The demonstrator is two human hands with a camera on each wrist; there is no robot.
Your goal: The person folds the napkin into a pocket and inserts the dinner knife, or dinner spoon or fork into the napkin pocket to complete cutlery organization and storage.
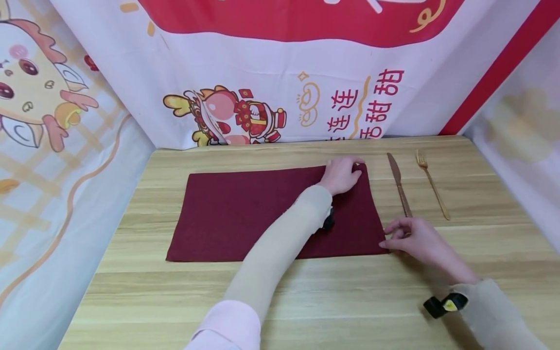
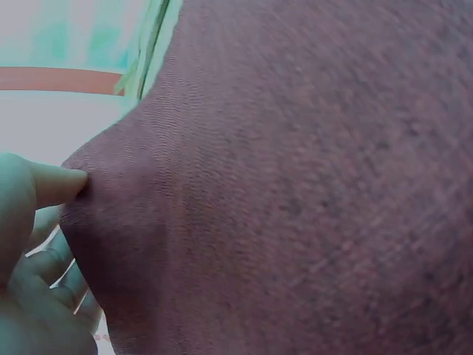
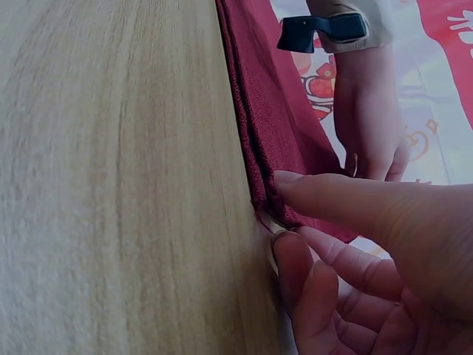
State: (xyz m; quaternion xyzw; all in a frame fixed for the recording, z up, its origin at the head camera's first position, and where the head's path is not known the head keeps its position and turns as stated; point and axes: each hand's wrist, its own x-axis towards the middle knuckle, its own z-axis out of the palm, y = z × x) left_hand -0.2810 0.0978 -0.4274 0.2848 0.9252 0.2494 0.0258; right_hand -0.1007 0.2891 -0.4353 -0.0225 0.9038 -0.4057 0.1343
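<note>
A dark red cloth [image 1: 236, 214] lies folded into a long rectangle on the wooden table, its stacked layers showing along the near edge in the right wrist view. My left hand [image 1: 341, 176] reaches across it and pinches the far right corner. In the left wrist view, the thumb [image 2: 59, 183] presses on that corner, with the other fingers partly behind the fabric. At the near right corner, my right hand [image 1: 417, 240] pinches the cloth's edge. The right wrist view shows its thumb [image 3: 332, 196] on top of the layers and curled fingers [image 3: 295, 266] below.
To the right of the cloth lie a copper-coloured knife [image 1: 395, 177], its handle end close to my right hand, and a gold fork [image 1: 430, 182]. A printed white and red curtain [image 1: 306, 63] hangs along the table's [image 1: 306, 301] far edge, with more fabric at both sides.
</note>
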